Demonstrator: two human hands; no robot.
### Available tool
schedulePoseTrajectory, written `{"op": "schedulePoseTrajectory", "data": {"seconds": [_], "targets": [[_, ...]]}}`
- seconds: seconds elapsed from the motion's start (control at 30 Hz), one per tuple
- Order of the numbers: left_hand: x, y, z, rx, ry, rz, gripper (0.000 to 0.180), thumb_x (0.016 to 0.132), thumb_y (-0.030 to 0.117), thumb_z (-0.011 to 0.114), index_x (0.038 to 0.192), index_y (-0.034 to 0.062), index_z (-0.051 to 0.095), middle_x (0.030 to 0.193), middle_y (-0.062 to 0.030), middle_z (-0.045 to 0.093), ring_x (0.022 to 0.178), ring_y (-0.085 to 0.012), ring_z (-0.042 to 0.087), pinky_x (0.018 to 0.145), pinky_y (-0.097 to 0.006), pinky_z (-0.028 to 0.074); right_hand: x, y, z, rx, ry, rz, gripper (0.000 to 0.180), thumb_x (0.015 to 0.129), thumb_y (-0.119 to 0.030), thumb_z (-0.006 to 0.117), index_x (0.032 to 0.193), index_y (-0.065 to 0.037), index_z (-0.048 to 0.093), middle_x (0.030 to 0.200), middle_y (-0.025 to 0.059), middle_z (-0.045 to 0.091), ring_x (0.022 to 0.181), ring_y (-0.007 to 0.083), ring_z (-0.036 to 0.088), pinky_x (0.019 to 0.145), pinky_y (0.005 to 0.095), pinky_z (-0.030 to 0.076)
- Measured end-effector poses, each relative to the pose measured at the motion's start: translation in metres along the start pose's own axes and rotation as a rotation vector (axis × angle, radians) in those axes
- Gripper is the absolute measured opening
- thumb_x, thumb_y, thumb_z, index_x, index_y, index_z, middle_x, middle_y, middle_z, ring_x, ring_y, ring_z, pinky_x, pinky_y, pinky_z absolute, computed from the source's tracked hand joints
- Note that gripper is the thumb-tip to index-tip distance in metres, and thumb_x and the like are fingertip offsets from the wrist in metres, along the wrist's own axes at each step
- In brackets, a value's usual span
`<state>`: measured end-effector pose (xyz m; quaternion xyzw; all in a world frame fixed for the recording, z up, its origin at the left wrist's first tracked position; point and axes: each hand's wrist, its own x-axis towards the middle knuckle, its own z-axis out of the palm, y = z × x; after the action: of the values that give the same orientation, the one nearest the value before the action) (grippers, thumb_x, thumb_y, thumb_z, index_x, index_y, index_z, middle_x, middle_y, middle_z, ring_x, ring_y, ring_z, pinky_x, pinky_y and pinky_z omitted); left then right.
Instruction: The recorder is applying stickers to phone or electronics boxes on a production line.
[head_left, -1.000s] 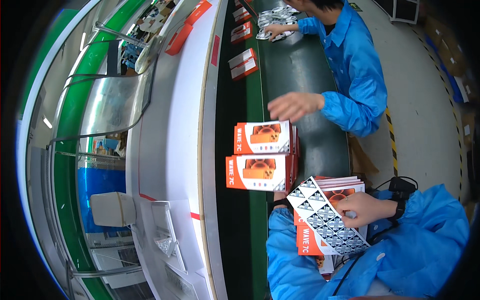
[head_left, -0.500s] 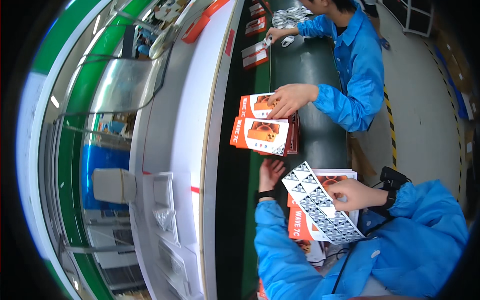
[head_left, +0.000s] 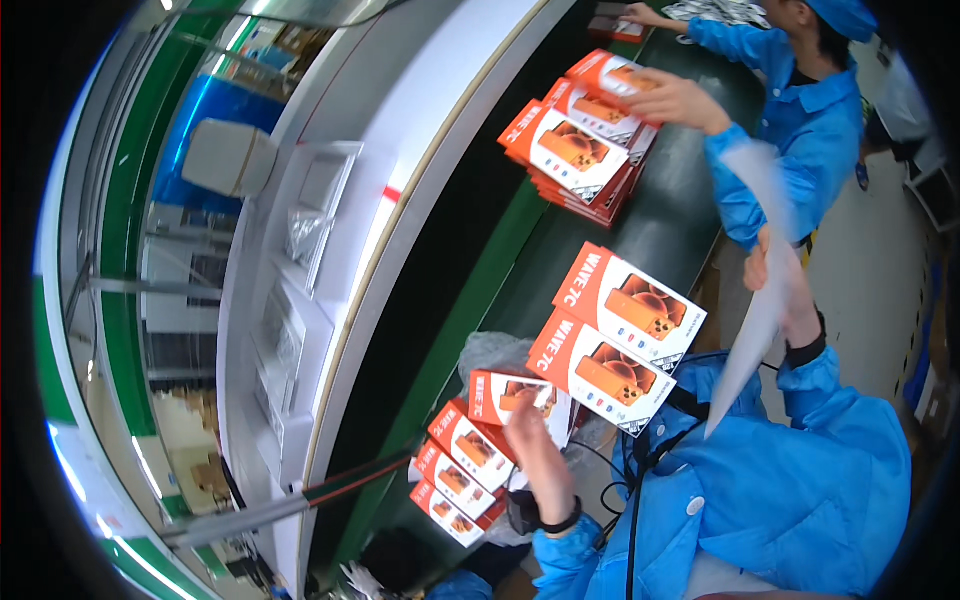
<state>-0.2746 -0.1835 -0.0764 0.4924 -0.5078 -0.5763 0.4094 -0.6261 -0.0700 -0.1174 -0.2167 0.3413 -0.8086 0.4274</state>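
Note:
My right hand (head_left: 762,262) is raised at the right, with its fingers closed on a sheet of labels (head_left: 752,330). The sheet bends and blurs, and mostly its white side shows. Two orange-and-white phone boxes (head_left: 620,370) lie overlapping in front of me, each bearing a phone picture and a small black-and-white label at a corner. My left hand (head_left: 540,455) holds its blurred fingers stretched out over a row of similar boxes (head_left: 468,450) at the lower left. Whether it touches the box under its fingertips, I cannot tell.
Across the dark green belt (head_left: 505,285), a co-worker's hand (head_left: 675,100) rests on stacked phone boxes (head_left: 570,150). Another hand reaches in farther back, near a pile of small white items (head_left: 715,12). Clear plastic (head_left: 490,350) lies by the near boxes. A white ledge (head_left: 400,150) runs along the left.
The view has swung toward the lower left. My left hand has moved from beside the far stack to the lower-left boxes. My right hand has lifted the label sheet off the near boxes.

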Motion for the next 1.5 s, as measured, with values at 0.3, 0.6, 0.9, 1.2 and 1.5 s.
{"op": "schedulePoseTrajectory", "data": {"seconds": [0.3, 0.6, 0.9, 1.2, 1.5], "targets": [[0.002, -0.076, -0.003, 1.429, -0.126, 0.348, 0.056, 0.083, 0.032, 0.059, 0.135, 0.0148, 0.044, 0.149, -0.0104, 0.028, 0.136, -0.044, 0.02, 0.099, -0.071, 0.014, 0.022, 0.128, -0.175, 0.137, -0.243, 0.522, 0.041, 0.094, -0.035, 0.04, 0.107, 0.003, 0.049, 0.053, 0.0046, 0.043, 0.043, 0.0137, 0.037, 0.046, 0.0275, 0.033], [-0.009, -0.09, -0.038, 1.425, -0.049, 0.369, 0.045, 0.084, 0.027, 0.057, 0.127, 0.013, 0.052, 0.146, -0.0078, 0.035, 0.136, -0.0395, 0.024, 0.099, -0.071, 0.015, -0.022, 0.173, -0.127, -0.184, 0.169, 0.719, 0.041, 0.094, -0.037, 0.039, 0.109, 0.0, 0.051, 0.06, 0.0046, 0.048, 0.049, 0.0136, 0.041, 0.049, 0.0271, 0.036], [0.01, -0.098, -0.008, 1.565, -0.075, 0.454, 0.02, 0.076, 0.021, 0.062, 0.087, 0.0049, 0.063, 0.102, -0.009, 0.061, 0.12, -0.0314, 0.045, 0.107, -0.058, 0.022, -0.043, 0.179, -0.118, -0.281, 0.211, 0.777, 0.041, 0.095, -0.039, 0.039, 0.111, -0.003, 0.053, 0.067, 0.0046, 0.052, 0.054, 0.0134, 0.046, 0.053, 0.0266, 0.038], [-0.003, -0.103, -0.001, 1.461, -0.1, 0.541, 0.025, 0.081, 0.011, 0.056, 0.104, 0.0004, 0.058, 0.112, -0.0161, 0.056, 0.119, -0.0354, 0.044, 0.106, -0.051, 0.028, -0.05, 0.196, -0.122, -0.302, 0.373, 0.836, 0.045, 0.096, -0.04, 0.035, 0.113, -0.004, 0.056, 0.082, 0.0042, 0.06, 0.063, 0.0137, 0.049, 0.061, 0.0251, 0.039], [-0.016, -0.288, 0.051, -0.907, 0.277, -0.629, 0.034, 0.097, 0.025, 0.04, 0.121, 0.0042, 0.051, 0.12, -0.0131, 0.055, 0.11, -0.0272, 0.053, 0.096, -0.036, 0.043, -0.042, 0.213, -0.085, -0.184, 0.439, 0.74, 0.046, 0.095, -0.039, 0.035, 0.112, -0.003, 0.058, 0.086, 0.0057, 0.062, 0.065, 0.0153, 0.051, 0.063, 0.0254, 0.04]]}}
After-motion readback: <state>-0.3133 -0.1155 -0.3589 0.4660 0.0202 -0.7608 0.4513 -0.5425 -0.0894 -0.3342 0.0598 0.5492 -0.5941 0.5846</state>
